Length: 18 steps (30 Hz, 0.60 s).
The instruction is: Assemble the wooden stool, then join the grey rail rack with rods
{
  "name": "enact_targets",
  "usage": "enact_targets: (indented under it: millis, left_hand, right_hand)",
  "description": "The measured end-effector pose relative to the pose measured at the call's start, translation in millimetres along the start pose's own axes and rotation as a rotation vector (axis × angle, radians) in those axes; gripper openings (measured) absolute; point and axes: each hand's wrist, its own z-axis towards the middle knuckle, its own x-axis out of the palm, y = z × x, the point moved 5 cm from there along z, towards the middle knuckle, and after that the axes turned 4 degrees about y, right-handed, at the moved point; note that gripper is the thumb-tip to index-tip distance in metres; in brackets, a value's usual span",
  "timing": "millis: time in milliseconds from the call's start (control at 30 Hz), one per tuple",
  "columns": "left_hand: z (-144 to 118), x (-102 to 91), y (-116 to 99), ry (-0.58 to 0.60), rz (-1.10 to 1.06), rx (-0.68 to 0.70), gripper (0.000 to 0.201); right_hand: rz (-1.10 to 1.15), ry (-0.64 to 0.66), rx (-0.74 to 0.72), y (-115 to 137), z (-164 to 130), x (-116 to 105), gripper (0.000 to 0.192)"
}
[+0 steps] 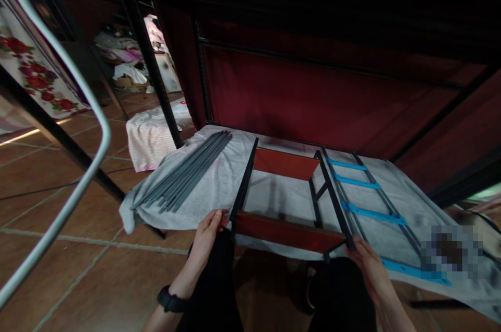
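Both hands are on the frame (289, 201) now, one at each near corner; it lies flat on the grey cloth (219, 180), a black metal rectangle with a red panel across its near edge and another across the far edge; the left hand (207, 238) is at the near left corner, fingers curled round the end of the black rail, thumb side tucked against it, a dark watch (170, 300) on the wrist below; the right hand (366, 264) is at the near right corner, fingers wrapped over the joint where the right rail meets the near red panel, so both are closed in a grip on the frame; just beyond the right hand, to its outer side, lies a second piece, a black ladder (371, 201) with blue rungs, touching or nearly touching the frame's right rail; I cannot tell which; up and away from the left hand, further along the cloth, sits a bundle of grey rods (183, 178), laid side by side, well apart from the fingers; behind everything hangs a dark red curtain (313, 97).
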Motion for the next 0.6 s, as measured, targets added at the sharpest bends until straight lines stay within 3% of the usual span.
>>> enact_targets:
  millis: [267,400,500,600]
  left_hand:
    - [7.3,16.2,-15.2,0.103,0.056,0.036,0.048]
    - [14.7,18.9,-10.8,0.132,0.040,-0.065,0.046]
    - [20.9,14.3,-5.5,0.065,0.054,-0.125,0.034]
    - [29.0,6.0,-3.1,-0.037,0.213,-0.056,0.026]
  right_hand:
    - [0.002,0.096,-0.068,14.4,-5.2,3.4,0.044]
    - [-0.041,0.159,-0.099,22.7,-3.7,11.0,0.047]
    - [-0.078,0.173,-0.146,26.6,-4.8,16.2,0.049]
    - [-0.164,0.189,-0.245,31.6,-4.1,22.2,0.049]
